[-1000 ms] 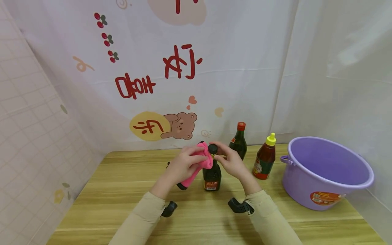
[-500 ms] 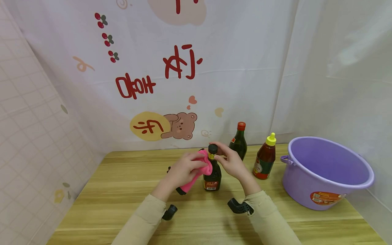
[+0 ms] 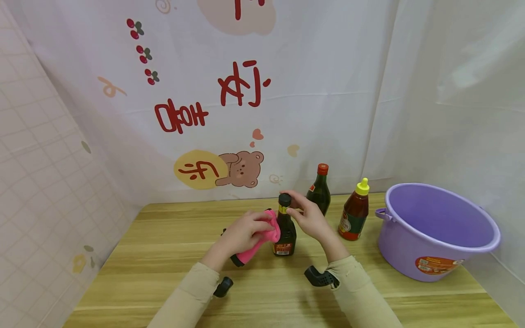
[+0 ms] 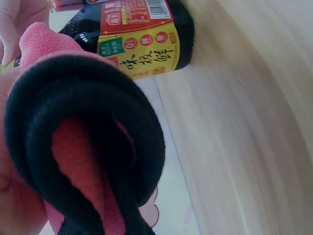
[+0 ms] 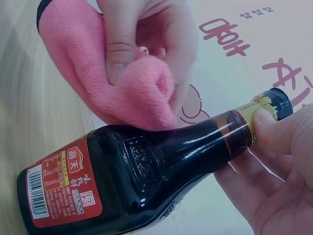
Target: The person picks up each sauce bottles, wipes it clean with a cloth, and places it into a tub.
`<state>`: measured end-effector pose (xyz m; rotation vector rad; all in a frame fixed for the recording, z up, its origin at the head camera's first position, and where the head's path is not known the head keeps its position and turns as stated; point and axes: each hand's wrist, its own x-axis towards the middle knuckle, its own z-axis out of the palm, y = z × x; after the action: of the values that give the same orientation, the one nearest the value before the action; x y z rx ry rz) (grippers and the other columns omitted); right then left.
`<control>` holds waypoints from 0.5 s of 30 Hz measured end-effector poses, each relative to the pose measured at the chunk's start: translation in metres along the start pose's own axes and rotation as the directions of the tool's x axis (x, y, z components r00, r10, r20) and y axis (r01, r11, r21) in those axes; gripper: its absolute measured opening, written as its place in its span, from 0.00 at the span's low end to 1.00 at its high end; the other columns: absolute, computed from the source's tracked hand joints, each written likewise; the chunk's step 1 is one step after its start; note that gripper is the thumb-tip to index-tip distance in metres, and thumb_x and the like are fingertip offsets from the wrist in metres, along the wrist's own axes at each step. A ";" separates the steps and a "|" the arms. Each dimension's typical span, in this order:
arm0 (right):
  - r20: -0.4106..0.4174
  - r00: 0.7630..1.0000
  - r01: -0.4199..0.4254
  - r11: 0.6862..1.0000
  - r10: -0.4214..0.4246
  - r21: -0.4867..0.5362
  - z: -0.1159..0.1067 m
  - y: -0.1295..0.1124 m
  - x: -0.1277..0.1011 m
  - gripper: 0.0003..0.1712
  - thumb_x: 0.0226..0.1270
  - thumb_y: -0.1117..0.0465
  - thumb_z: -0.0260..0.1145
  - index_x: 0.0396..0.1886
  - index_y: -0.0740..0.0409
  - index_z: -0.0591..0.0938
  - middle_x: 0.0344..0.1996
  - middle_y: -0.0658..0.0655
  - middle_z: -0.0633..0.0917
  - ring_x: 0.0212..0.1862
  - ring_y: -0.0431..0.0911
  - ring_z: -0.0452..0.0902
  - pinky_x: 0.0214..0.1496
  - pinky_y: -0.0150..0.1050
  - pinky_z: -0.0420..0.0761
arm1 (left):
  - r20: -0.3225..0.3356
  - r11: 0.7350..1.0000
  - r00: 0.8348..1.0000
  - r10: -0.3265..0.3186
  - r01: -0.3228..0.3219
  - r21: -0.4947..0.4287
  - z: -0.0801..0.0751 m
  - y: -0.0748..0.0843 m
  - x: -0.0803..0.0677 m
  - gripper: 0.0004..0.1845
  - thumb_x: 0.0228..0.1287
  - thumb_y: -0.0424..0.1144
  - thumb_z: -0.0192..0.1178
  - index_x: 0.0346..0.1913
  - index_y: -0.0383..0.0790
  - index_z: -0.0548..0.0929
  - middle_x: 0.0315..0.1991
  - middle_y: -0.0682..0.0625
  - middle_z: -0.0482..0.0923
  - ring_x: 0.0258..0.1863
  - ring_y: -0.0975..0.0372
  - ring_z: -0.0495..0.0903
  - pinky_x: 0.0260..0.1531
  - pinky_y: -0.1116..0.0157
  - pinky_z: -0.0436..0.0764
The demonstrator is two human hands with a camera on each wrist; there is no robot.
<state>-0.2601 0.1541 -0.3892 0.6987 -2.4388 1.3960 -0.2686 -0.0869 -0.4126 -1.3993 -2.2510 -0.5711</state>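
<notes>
Cloth was pinched by the left hand; the right hand gripped the bottle; hard pushing could tip it.

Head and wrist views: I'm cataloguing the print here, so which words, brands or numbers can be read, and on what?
"味极鲜": yellow label of the dark bottle.
"海天": that bottle's red label.
"乐": yellow circle on the wall.
Red lettering above it: too stylised to read surely.
Other print on the dark bottle: too small or blurred.
Red-capped bottle, yellow-capped bottle, purple bucket's sticker: too small.
</notes>
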 end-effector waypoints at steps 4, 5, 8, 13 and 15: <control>-0.001 1.000 -0.001 1.000 0.001 -0.001 0.000 -0.001 0.000 0.29 0.71 0.69 0.63 0.69 0.49 0.73 0.48 0.59 0.85 0.52 0.54 0.82 0.50 0.53 0.81 | 0.014 1.000 0.999 0.028 -0.028 -0.011 0.002 -0.003 -0.004 0.11 0.54 0.31 0.74 0.40 0.46 0.88 0.51 0.45 0.82 0.50 0.52 0.81 0.52 0.56 0.79; -0.002 1.000 -0.002 1.000 0.002 -0.003 0.000 -0.001 -0.001 0.29 0.71 0.69 0.63 0.69 0.49 0.73 0.48 0.59 0.85 0.52 0.54 0.82 0.50 0.53 0.81 | 0.018 0.999 0.999 0.033 -0.033 -0.016 0.003 -0.004 -0.006 0.11 0.54 0.31 0.74 0.40 0.46 0.88 0.51 0.45 0.82 0.50 0.52 0.81 0.53 0.56 0.79; -0.004 1.000 -0.003 1.000 0.003 -0.006 0.000 -0.001 -0.001 0.29 0.71 0.69 0.63 0.70 0.50 0.73 0.48 0.59 0.84 0.52 0.54 0.82 0.51 0.54 0.81 | 0.032 0.999 0.999 0.028 -0.027 -0.036 0.005 -0.006 -0.010 0.11 0.54 0.31 0.74 0.40 0.46 0.88 0.51 0.45 0.82 0.50 0.53 0.81 0.53 0.56 0.79; -0.009 1.000 0.000 1.000 0.000 -0.010 0.001 -0.001 -0.001 0.29 0.70 0.69 0.63 0.70 0.50 0.73 0.47 0.58 0.84 0.52 0.54 0.82 0.51 0.54 0.81 | 0.051 0.998 0.999 0.005 -0.002 -0.059 0.007 -0.007 -0.016 0.12 0.54 0.28 0.73 0.41 0.46 0.88 0.53 0.44 0.81 0.51 0.52 0.80 0.53 0.56 0.79; -0.011 1.000 0.001 1.000 -0.001 -0.011 0.001 -0.001 0.000 0.29 0.70 0.69 0.63 0.70 0.51 0.73 0.47 0.58 0.84 0.52 0.54 0.82 0.51 0.54 0.81 | 0.063 0.998 0.998 -0.001 0.004 -0.063 0.008 -0.007 -0.017 0.12 0.54 0.28 0.73 0.41 0.46 0.88 0.53 0.44 0.81 0.51 0.52 0.81 0.53 0.56 0.79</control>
<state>-0.2592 0.1528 -0.3893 0.6878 -2.4355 1.3807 -0.2693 -0.0975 -0.4293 -1.4641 -2.3024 -0.6119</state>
